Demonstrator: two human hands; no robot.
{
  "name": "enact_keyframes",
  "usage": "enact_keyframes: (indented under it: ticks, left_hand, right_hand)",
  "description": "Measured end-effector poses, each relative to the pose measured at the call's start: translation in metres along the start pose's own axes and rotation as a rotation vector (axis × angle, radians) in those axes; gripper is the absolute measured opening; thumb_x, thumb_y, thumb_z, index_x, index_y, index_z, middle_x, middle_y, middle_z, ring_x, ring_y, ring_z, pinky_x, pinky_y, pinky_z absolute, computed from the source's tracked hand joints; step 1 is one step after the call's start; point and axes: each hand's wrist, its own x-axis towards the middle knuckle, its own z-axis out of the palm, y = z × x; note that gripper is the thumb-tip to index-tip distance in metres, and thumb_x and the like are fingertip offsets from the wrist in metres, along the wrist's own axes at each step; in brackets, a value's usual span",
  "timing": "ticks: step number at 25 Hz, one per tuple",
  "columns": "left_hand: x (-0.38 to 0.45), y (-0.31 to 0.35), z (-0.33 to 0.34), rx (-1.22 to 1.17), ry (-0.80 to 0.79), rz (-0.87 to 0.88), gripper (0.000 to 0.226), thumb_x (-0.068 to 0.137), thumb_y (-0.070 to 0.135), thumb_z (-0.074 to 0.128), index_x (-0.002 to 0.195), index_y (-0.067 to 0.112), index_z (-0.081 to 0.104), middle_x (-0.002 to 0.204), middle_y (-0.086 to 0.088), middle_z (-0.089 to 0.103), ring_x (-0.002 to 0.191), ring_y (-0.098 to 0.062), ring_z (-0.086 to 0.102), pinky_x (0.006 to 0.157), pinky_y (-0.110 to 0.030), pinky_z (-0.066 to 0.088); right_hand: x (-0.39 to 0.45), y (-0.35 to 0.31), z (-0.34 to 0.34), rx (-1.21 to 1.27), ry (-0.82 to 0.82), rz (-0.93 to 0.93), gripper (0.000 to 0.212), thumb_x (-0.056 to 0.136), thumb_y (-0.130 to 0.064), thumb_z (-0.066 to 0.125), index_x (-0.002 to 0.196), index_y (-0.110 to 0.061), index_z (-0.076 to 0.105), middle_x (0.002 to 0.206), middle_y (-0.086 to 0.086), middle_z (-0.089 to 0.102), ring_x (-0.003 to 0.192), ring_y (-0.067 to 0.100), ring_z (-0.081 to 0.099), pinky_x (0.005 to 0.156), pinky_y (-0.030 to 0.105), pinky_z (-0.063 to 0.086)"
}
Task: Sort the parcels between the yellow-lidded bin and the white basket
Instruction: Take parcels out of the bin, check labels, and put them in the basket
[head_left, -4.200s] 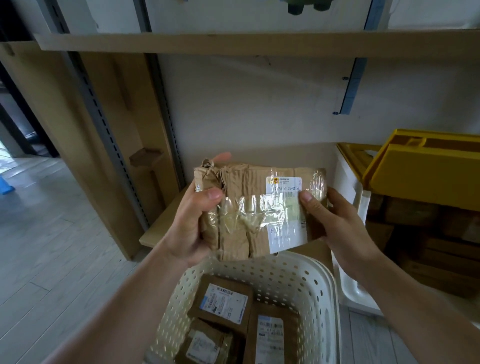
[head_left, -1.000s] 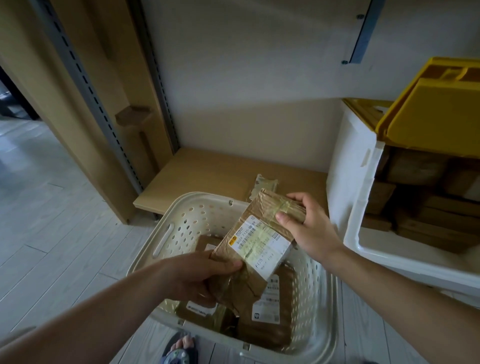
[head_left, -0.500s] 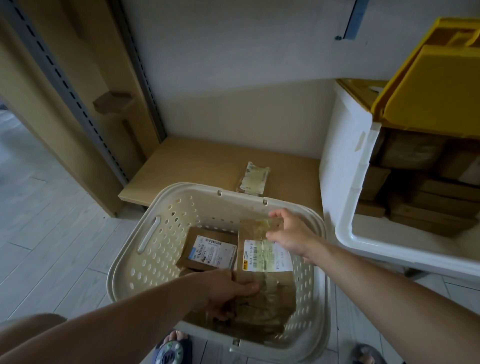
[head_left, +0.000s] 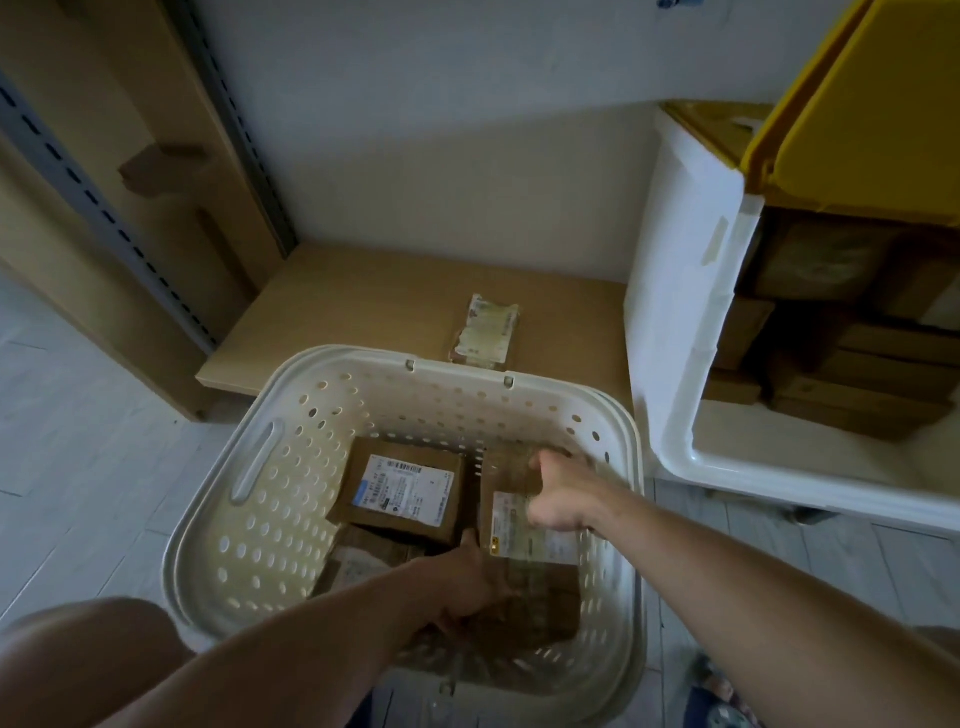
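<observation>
Parcel in hand: a brown paper-wrapped parcel with clear tape and a white shipping label lies low inside the basket, lower centre-right of the frame, its long side against the basket's right wall.
Right hand: the right hand sits on the parcel's far end, over the upper part of the label, fingers curled round the edge and gripping it.
Left hand: the left hand is at the parcel's near end, thumb along its left edge, the other fingers tucked under it; it holds that end.
Basket: a white perforated plastic basket with a slot handle fills the lower centre of the frame and stands on the pale floor.
Other parcels in basket: a flat brown cardboard box with a white barcode label lies just left of the held parcel; more brown parcels show beneath it, partly hidden by the left forearm.
Bin: a white plastic bin with a raised yellow lid stands at the right of the frame, just beside the basket, with stacked brown boxes inside.
Shelf: a low light-wood shelf board lies behind the basket, centre of the frame.
Loose packet: a small taped pale packet lies on that board, close to the basket's far rim.
</observation>
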Motion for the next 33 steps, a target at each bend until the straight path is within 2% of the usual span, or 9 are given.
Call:
enact_keyframes:
  ticks: [3,6,9,13,19,23,27,30,33]
  left_hand:
    - [-0.013,0.018,-0.002,0.035,-0.008,-0.035,0.064,0.101,0.034,0.058,0.157,0.024,0.030,0.162,-0.006,0.027,0.139,-0.027,0.042,0.112,-0.044,0.044]
    - [-0.008,0.019,-0.009,0.070,-0.070,-0.087,0.061,0.104,0.016,0.056,0.157,0.024,0.027,0.154,-0.011,0.040,0.132,-0.032,0.053,0.098,-0.044,0.057]
    - [0.000,0.019,-0.011,0.250,-0.006,-0.095,0.061,0.106,0.014,0.051,0.159,0.023,0.022,0.156,-0.015,0.038,0.133,-0.035,0.052,0.101,-0.042,0.054]
    - [0.013,0.017,-0.014,0.442,0.033,-0.092,0.051,0.100,0.016,0.060,0.149,0.015,0.042,0.146,-0.014,0.053,0.122,-0.028,0.059,0.094,-0.035,0.055]
    - [0.012,0.022,-0.019,0.702,0.056,-0.068,0.054,0.095,0.036,0.068,0.139,0.009,0.053,0.139,-0.016,0.059,0.126,-0.032,0.058,0.103,-0.039,0.050]
    - [0.007,0.021,-0.026,0.759,-0.003,-0.045,0.058,0.096,0.037,0.066,0.144,0.010,0.047,0.143,-0.015,0.056,0.129,-0.033,0.055,0.108,-0.044,0.047]
    - [-0.008,0.022,-0.028,0.880,0.100,0.059,0.042,0.099,0.036,0.058,0.135,0.015,0.056,0.132,-0.010,0.063,0.121,-0.029,0.060,0.101,-0.042,0.048]
    - [-0.019,0.033,-0.027,0.905,0.202,0.103,0.034,0.102,0.036,0.054,0.127,0.015,0.060,0.121,-0.008,0.067,0.110,-0.024,0.064,0.086,-0.035,0.047]
    - [-0.038,0.045,-0.042,0.885,0.279,0.129,0.028,0.102,0.033,0.052,0.121,0.015,0.061,0.113,-0.006,0.066,0.103,-0.021,0.064,0.085,-0.034,0.049]
  right_hand:
    - [0.005,0.001,0.001,-0.074,-0.051,0.031,0.077,0.084,-0.010,0.063,0.154,-0.011,0.033,0.160,0.020,0.029,0.146,0.038,0.035,0.116,0.047,0.039]
    - [0.013,0.001,0.005,-0.161,-0.056,0.022,0.041,0.090,-0.008,0.059,0.130,-0.004,0.054,0.136,0.020,0.053,0.127,0.035,0.054,0.103,0.041,0.048]
    - [0.019,0.000,0.015,-0.292,-0.051,0.015,0.031,0.091,-0.007,0.058,0.122,-0.003,0.060,0.130,0.018,0.057,0.122,0.034,0.057,0.101,0.038,0.049]
    - [0.018,-0.011,0.023,-0.524,-0.080,-0.008,0.045,0.093,-0.009,0.057,0.136,0.002,0.052,0.144,0.024,0.047,0.138,0.041,0.041,0.117,0.045,0.037]
    - [0.014,-0.015,0.026,-0.767,-0.111,-0.104,0.042,0.096,-0.016,0.062,0.134,0.001,0.055,0.131,0.021,0.058,0.123,0.038,0.056,0.108,0.047,0.047]
    - [0.007,-0.010,0.022,-0.804,-0.097,-0.164,0.030,0.095,-0.007,0.062,0.124,-0.002,0.060,0.119,0.016,0.063,0.112,0.031,0.062,0.099,0.045,0.053]
    - [-0.008,-0.009,0.015,-0.806,-0.088,-0.197,0.033,0.092,-0.007,0.064,0.125,-0.007,0.061,0.100,0.008,0.057,0.093,0.025,0.058,0.089,0.039,0.053]
    - [-0.022,-0.012,0.009,-0.796,-0.020,-0.206,0.044,0.091,-0.004,0.066,0.133,-0.006,0.053,0.102,0.008,0.056,0.100,0.027,0.061,0.083,0.038,0.051]
    - [-0.036,-0.011,0.006,-0.764,0.082,-0.250,0.056,0.088,-0.002,0.068,0.138,-0.003,0.043,0.117,0.013,0.059,0.109,0.030,0.061,0.091,0.042,0.055]
